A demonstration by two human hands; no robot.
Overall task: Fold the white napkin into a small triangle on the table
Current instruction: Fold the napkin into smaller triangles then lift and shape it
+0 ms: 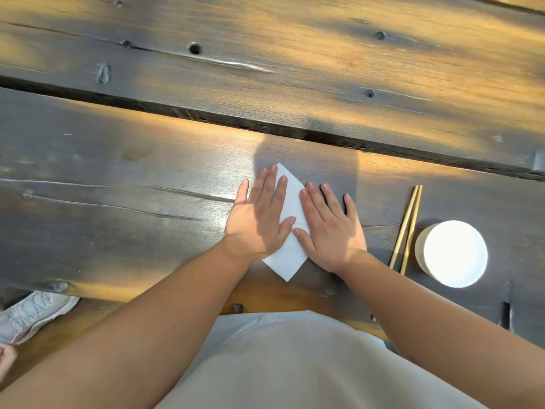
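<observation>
The white napkin [290, 202] lies flat on the dark wooden table [132, 202], turned like a diamond with one corner pointing away and one toward me. My left hand [259, 219] lies flat on its left half, fingers straight and spread. My right hand [331, 228] presses flat on its right edge, fingers straight, partly on the table. Both thumbs meet near the napkin's middle. Much of the napkin is hidden under my palms.
A pair of wooden chopsticks [407, 228] lies to the right of my right hand. Beside them stands a round white dish [451, 253]. A dark gap [206, 116] between planks runs across the table. A white shoe [32, 314] shows at the lower left.
</observation>
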